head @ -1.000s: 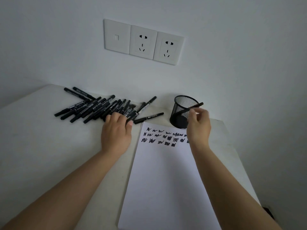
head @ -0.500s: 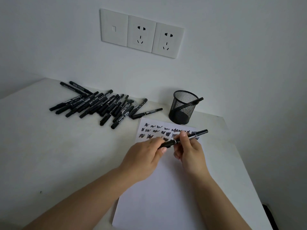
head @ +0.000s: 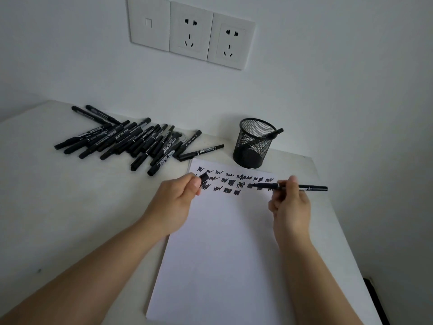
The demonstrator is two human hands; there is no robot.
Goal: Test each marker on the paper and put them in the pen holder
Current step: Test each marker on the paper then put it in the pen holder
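My right hand (head: pixel 290 205) grips an uncapped black marker (head: pixel 311 188), its tip pointing left over the scribbles near the top of the white paper (head: pixel 222 249). My left hand (head: pixel 174 202) pinches the marker's black cap (head: pixel 204 177) above the paper's upper left corner. A black mesh pen holder (head: pixel 254 144) stands just beyond the paper, with one marker (head: pixel 276 132) leaning out of its rim. Several black markers (head: pixel 126 139) lie in a heap on the table to the left of the holder.
The white table (head: pixel 58 219) meets a white wall at the back, where three wall plates (head: pixel 191 34) with sockets hang. The table's right edge (head: pixel 337 216) runs close beside the paper, with dark floor beyond it.
One second ago my right hand put a marker into the holder while my left took one from the heap. Since then both hands pulled its cap off and moved apart.
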